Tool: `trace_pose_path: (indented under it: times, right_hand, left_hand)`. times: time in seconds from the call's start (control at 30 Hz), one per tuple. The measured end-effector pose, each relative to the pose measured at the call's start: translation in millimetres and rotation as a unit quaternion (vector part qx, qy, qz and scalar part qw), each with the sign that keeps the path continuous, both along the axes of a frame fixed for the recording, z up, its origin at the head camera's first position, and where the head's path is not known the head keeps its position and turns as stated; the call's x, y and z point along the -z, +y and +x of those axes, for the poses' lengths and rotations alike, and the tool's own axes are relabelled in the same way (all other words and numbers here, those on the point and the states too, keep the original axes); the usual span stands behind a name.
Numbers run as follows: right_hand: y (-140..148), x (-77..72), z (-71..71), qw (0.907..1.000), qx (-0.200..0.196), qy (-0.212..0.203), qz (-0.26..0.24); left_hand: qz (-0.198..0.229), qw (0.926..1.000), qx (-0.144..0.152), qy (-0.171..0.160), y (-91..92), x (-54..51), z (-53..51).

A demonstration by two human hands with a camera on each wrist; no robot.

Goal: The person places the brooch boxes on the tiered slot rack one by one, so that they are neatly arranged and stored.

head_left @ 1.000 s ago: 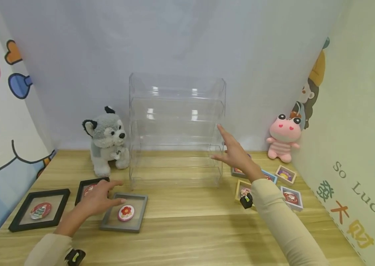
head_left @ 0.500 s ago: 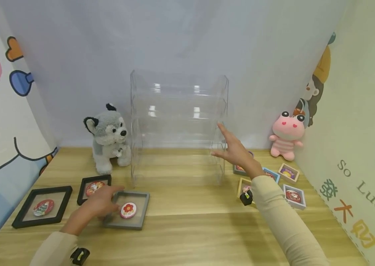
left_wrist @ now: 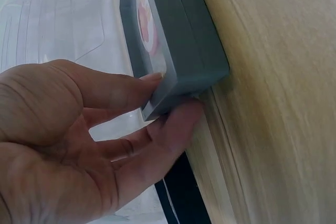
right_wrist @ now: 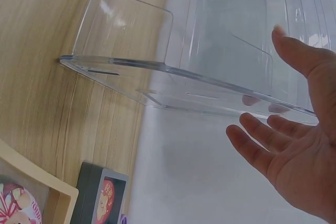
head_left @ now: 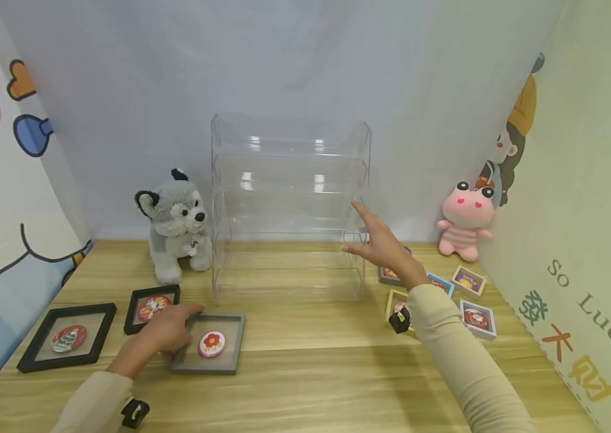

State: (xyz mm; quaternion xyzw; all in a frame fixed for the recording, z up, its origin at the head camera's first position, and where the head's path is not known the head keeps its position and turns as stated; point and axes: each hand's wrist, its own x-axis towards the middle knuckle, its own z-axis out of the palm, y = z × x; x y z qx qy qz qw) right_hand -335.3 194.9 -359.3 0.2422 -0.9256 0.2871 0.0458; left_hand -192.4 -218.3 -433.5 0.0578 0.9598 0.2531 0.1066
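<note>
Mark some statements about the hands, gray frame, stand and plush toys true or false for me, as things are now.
1. The left hand pinches the gray frame. True.
2. The right hand is clenched in a fist. False: the right hand's fingers are extended, beside the clear stand.
3. The flower badge is in the gray frame. True.
4. The plush dog is right of the clear stand. False: it is on the left.
</note>
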Motion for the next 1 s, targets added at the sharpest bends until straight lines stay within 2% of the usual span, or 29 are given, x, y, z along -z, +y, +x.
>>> trace_pose_path:
  times: [0.23, 0.47, 0.63, 0.8, 0.9, 1.0]
  right_hand:
    - [1, -0.9, 0.0, 1.0000, 0.003, -0.003, -0.001]
    - [-1, -2.9, -0.3, 1.0000, 0.001, -0.006, -0.003]
    - [-1, -3.3, -1.9, 1.0000, 0.001, -0.004, -0.008]
    - [-1, -1.2, -3.3, 0.9999, 0.010, -0.010, -0.005]
    - [-1, 0.0, -3.5, 0.9997, 0.016, -0.014, -0.008]
    - [-2, 0.8, -3.9, 0.9996, 0.020, -0.014, -0.011]
  left_hand:
    - [0.031, 0.9994, -0.012, -0.013, 0.1, -1.7, -1.5]
    - [0.028, 0.9993, -0.022, -0.013, 2.8, -2.0, -4.0]
    - [0.031, 0.9993, -0.021, -0.001, 5.9, -8.8, -6.1]
    - [0.055, 0.9983, -0.020, 0.004, 9.7, -18.6, -6.8]
    - [0.064, 0.9978, -0.009, 0.016, 12.6, -27.5, -8.4]
    - [0.076, 0.9963, 0.008, 0.041, 14.9, -37.3, -10.2]
